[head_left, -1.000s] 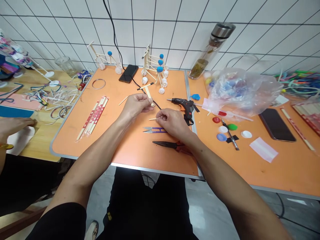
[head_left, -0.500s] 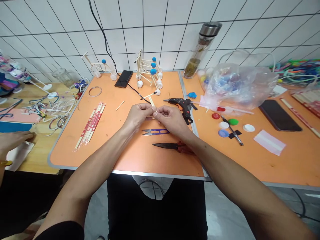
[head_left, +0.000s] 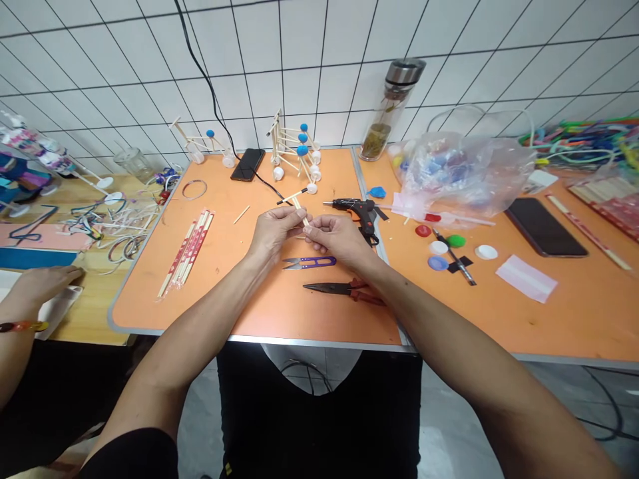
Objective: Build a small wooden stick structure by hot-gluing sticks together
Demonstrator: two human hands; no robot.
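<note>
Fingertips of my left hand (head_left: 273,234) pinch a small T-shaped piece of wooden sticks (head_left: 297,202), whose crossbar has black ends. My right hand (head_left: 335,238) is closed at the near end of the same piece, thumb and fingers pressed together there. Its lower end is partly hidden by the fingers. Purple-handled thread snips (head_left: 322,261) lie just below the hands, with red-handled pliers (head_left: 333,288) nearer the front edge. To the right of my hands rests a black glue gun (head_left: 360,211). Stick models with blue balls and white wheels (head_left: 299,152) stand beyond.
Wrapped chopsticks (head_left: 188,253) lie at left, near a phone (head_left: 247,164). On the right are bottle caps (head_left: 438,263), a marker (head_left: 459,263), a plastic bag (head_left: 464,173) and another phone (head_left: 545,227). A glass bottle (head_left: 392,110) stands by the wall. Another person's hand (head_left: 42,286) rests at left.
Both hands keep hold of the stick piece, with only slight finger shifts. The whole view has moved a little. The other person's hand at left shows more.
</note>
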